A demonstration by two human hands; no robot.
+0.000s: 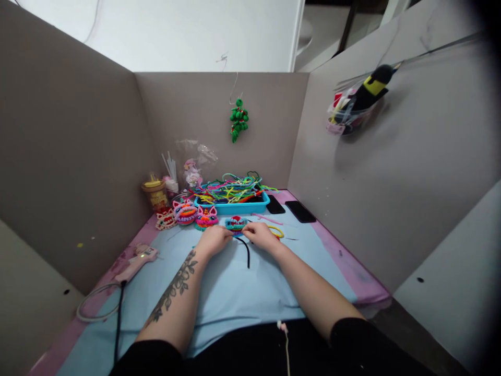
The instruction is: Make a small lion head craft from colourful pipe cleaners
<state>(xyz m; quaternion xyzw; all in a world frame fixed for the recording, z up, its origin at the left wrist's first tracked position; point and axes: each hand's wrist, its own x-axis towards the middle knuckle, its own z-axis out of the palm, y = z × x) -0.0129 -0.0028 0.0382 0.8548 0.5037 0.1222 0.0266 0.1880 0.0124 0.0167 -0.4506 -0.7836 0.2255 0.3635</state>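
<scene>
So I've got both hands up at the near edge of a small teal fuzzy piece with a red middle [236, 223], left hand [216, 241] and right hand [261, 235] close together with fingers curled in; it's too small on my feed to tell whether either is actually gripping it. The piece sits mid-tabletop [219, 292], just in front of the blue tray [235, 208] of colorful fuzzy stems [230, 189]; a black strip [248, 254] curves toward me between the forearms; three finished-looking fuzzy faces [185, 212] sit off to the left, beside the tray.
</scene>
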